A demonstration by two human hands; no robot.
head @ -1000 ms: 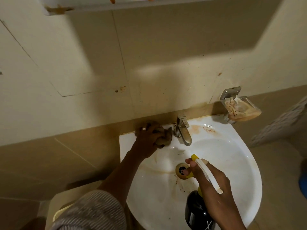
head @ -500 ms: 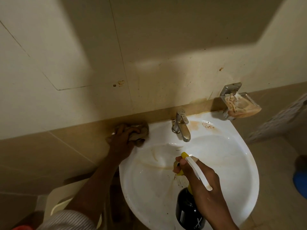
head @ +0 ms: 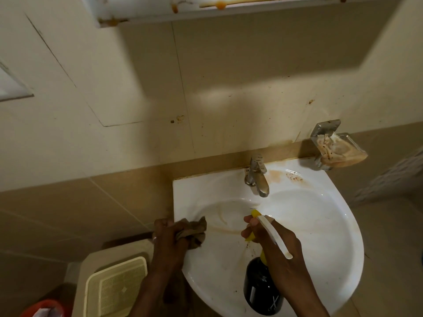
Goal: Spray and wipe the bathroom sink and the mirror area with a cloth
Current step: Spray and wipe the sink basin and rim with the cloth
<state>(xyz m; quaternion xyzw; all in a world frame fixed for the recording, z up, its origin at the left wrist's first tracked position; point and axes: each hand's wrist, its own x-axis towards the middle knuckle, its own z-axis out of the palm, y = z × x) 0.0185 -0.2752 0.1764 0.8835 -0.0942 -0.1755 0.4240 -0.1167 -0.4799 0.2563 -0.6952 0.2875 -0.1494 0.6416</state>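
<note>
A white wall-mounted sink [head: 332, 236] carries a chrome faucet [head: 257, 175] at its back edge; a crumpled brown cloth [head: 193, 233] rests on its left rim. Brown stains mark the basin.

No readable text, brand, number or sign anywhere in view. Only a pale label [head: 251, 298] on the dark spray bottle [head: 259, 291], seen edge-on and too dark and small to read, plus some thin white markings [head: 273, 303] lower on the same bottle, blurred beyond reading. Nothing legible on the sink [head: 320, 225], tap [head: 257, 177] or wall tiles [head: 137, 88].
</note>
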